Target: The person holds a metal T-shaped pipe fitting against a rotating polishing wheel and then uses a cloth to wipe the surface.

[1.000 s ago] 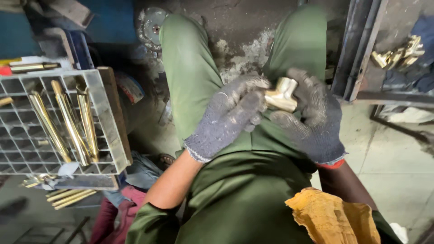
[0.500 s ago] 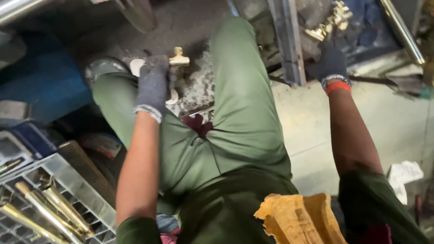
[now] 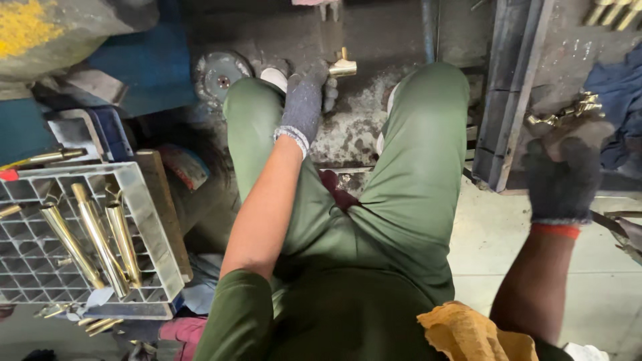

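Head view, looking down over our green-trousered lap: our gloved left hand (image 3: 304, 100) reaches forward, fingers closed around a brass T-fitting (image 3: 342, 67) held near a round grey wheel (image 3: 221, 77). Our gloved right hand (image 3: 562, 177) hovers over a heap of brass fittings (image 3: 568, 110); we cannot tell its fingers' state. We judge one piece is being swapped for another, calling for a firm pick.

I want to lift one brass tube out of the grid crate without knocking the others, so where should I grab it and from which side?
Likely best: pinch a brass tube near its upper end, coming from above. The tubes lean in the grid crate, tops free, lower ends down in the cells.
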